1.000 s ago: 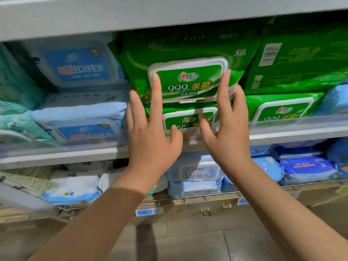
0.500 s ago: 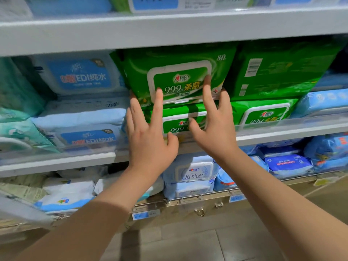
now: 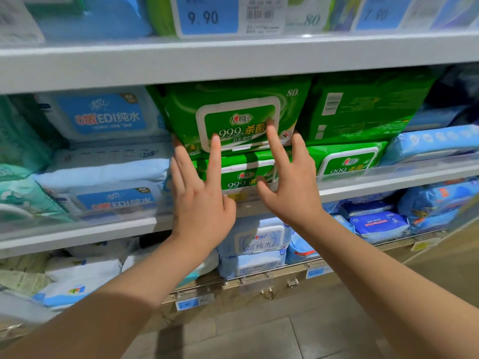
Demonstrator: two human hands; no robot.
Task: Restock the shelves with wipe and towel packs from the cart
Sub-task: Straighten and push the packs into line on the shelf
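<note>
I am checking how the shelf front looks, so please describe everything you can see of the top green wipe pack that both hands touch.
The top green wipe pack is a soft, glossy green pouch with a white-rimmed flip lid, closed, printed 999 and 80. It faces outward on the middle shelf, atop a lower green pack. Straight fingers of the left hand and the right hand touch its front.

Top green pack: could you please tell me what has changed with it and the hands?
The left hand and right hand slid lower on the top green pack, down its lid. Nothing gripped or released. Fingers stay straight against it; the lower green pack is unmoved.
</note>
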